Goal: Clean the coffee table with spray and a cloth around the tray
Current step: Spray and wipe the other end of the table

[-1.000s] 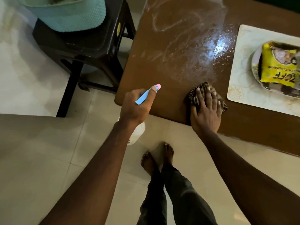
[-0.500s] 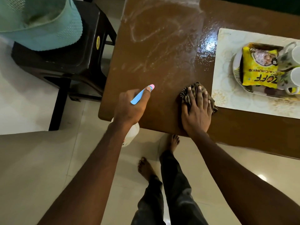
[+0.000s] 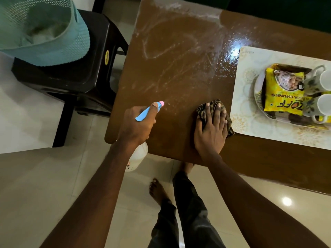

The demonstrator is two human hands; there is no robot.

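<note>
My left hand [image 3: 138,125] grips a white spray bottle [image 3: 138,156] with a blue and pink head, held over the near left corner of the brown coffee table [image 3: 179,68]. My right hand [image 3: 211,129] lies flat, fingers straight, pressing a dark crumpled cloth [image 3: 202,111] onto the tabletop near the front edge. The cloth touches the left edge of a pale patterned mat [image 3: 240,122]. On the mat stands a tray [image 3: 258,86] holding a yellow snack packet [image 3: 281,93] and two white mugs [image 3: 320,104]. Wet streaks and droplets cover the table's left half.
A dark plastic stool [image 3: 80,68] stands left of the table, bearing a teal mesh basket [image 3: 44,33]. My bare feet [image 3: 157,190] and dark trouser legs are on the pale tiled floor at the table's front edge.
The view has shifted so the tray and mugs show more fully. Both hands sit slightly nearer the table's front left corner; the cloth stays under my right hand beside the mat.
</note>
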